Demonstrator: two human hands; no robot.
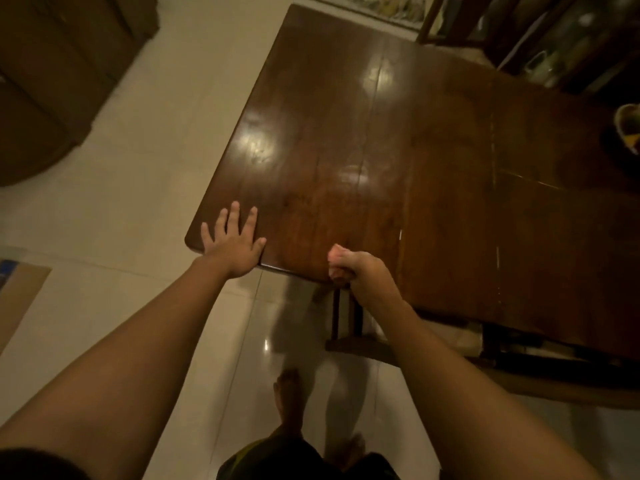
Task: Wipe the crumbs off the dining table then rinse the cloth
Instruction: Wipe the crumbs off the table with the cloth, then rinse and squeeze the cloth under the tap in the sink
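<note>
**Dark wood desk [398, 133], cloth [335, 252] at near edge**

Glossy desk over pale tiled floor [156, 168]. Pinkish cloth is bunched up at the desk's near edge, with the right grip [363, 271] clenched around it; only a bit of cloth shows past the fingers. Left grip [233, 244] is released, palm flat and fingers spread on the near left corner. A few pale specks [401, 233] lie on the desk just right of the cloth. Chair [349, 327] sits under the near edge. Bowl [628, 128] is at the right edge, cut off by the frame.
</note>
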